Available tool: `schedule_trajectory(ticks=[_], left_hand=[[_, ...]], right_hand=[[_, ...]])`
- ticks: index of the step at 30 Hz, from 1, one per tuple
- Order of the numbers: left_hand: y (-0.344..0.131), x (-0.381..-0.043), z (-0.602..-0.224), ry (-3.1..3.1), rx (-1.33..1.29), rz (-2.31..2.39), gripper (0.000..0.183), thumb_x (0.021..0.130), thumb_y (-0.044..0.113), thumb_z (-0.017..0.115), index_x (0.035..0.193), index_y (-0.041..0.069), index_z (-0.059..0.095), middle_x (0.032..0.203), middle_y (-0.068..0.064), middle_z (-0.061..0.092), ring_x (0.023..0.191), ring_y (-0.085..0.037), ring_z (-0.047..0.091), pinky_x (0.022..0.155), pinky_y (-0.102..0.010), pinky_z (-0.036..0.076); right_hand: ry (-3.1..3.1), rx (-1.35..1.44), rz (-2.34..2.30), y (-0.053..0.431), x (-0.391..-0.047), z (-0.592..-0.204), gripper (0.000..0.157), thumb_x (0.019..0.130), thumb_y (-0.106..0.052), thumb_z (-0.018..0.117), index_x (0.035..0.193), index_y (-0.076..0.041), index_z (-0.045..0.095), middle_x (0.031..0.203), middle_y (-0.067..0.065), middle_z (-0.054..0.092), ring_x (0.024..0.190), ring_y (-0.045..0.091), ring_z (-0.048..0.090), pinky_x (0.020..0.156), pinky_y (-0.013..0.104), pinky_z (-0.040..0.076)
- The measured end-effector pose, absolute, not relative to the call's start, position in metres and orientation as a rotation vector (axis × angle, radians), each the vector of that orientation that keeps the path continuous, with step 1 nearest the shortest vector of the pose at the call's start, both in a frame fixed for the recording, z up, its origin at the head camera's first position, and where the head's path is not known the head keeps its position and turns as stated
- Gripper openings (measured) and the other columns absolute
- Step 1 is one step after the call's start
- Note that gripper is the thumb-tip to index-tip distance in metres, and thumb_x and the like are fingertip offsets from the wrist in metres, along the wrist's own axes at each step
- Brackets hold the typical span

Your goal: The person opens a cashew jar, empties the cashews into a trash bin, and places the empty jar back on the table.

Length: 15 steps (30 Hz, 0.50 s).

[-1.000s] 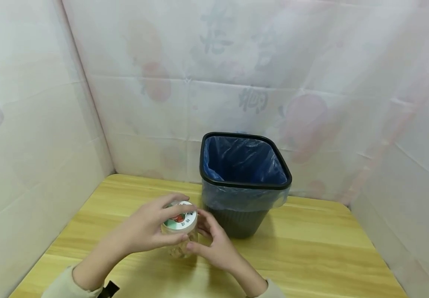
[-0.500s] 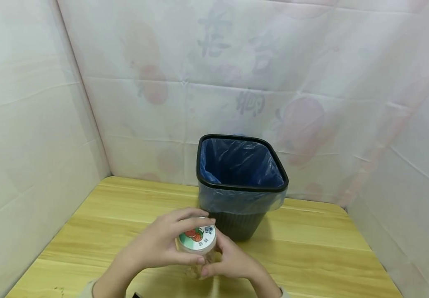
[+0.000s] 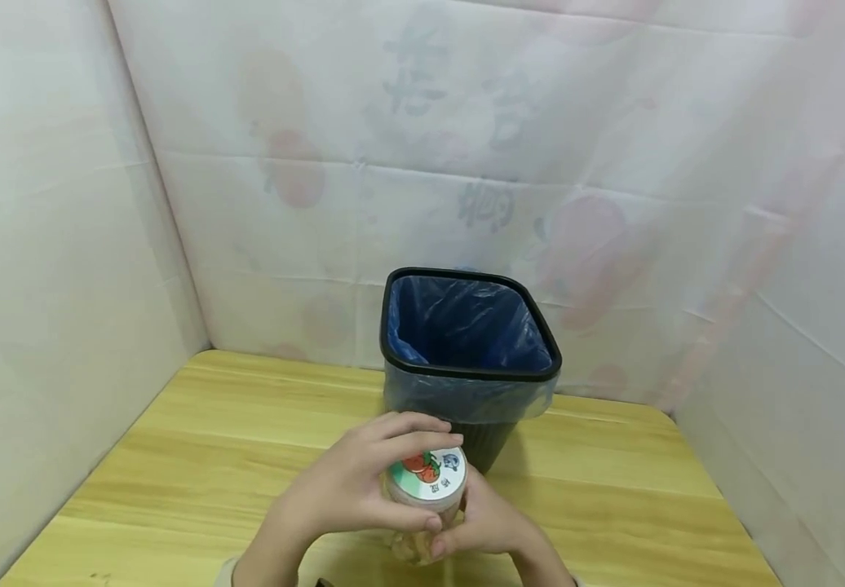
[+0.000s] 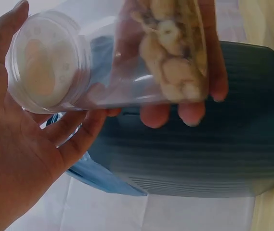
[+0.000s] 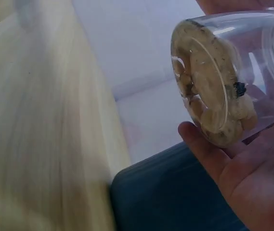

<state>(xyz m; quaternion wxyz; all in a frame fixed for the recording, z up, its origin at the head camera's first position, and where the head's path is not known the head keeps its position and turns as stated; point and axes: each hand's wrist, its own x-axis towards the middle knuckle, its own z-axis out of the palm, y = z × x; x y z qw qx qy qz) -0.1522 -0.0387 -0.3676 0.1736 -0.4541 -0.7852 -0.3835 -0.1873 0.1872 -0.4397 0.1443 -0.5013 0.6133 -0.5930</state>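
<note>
A clear jar (image 3: 415, 548) with pale tan lumpy pieces at its bottom is held between my two hands, in front of the bin. In the right wrist view its base (image 5: 206, 91) appears off the table. My left hand (image 3: 356, 481) grips the rim of the white lid (image 3: 430, 477), which bears a red fruit picture and a green patch. Around the jar's body, from the right, wraps my right hand (image 3: 492, 522). The left wrist view shows the lid (image 4: 47, 62) sitting on the jar, with the right fingertips (image 4: 155, 115) behind the body.
A dark ribbed bin (image 3: 488, 444) with a black rim and a blue plastic liner (image 3: 466, 326) stands just behind the jar. The wood-grain table (image 3: 261, 424) ends at pale printed cloth walls (image 3: 268, 244) behind and on both sides.
Both hands and the jar have moved right and nearer to me in the head view, which has itself shifted slightly. The lid stays on the jar, and both hands keep their hold.
</note>
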Motion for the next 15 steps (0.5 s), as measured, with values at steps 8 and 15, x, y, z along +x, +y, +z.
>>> schedule_trajectory(ticks=[8,15], left_hand=[[-0.041,-0.148,-0.366,-2.2,-1.296,-1.018,0.061,0.081,0.052,0.079,0.136,0.031,0.061,0.138,0.01,0.056,0.123,-0.01,0.05,0.09,-0.026,0.052],[-0.04,-0.143,-0.364,-2.16,-1.313,-0.903,0.065,0.077,0.046,0.084,0.136,0.029,0.061,0.136,0.008,0.056,0.12,-0.012,0.052,0.088,-0.024,0.052]], right_hand=[[1.845,-1.42,-1.633,0.197,-0.186,-0.431,0.082,0.083,-0.04,0.081,0.147,-0.007,0.04,0.136,0.014,0.057,0.12,0.023,0.058,0.108,0.033,0.043],[2.0,-1.463,-1.489,0.204,-0.186,-0.424,0.083,0.082,-0.05,0.078,0.146,-0.012,0.043,0.135,0.007,0.059,0.119,0.022,0.059,0.102,0.033,0.049]])
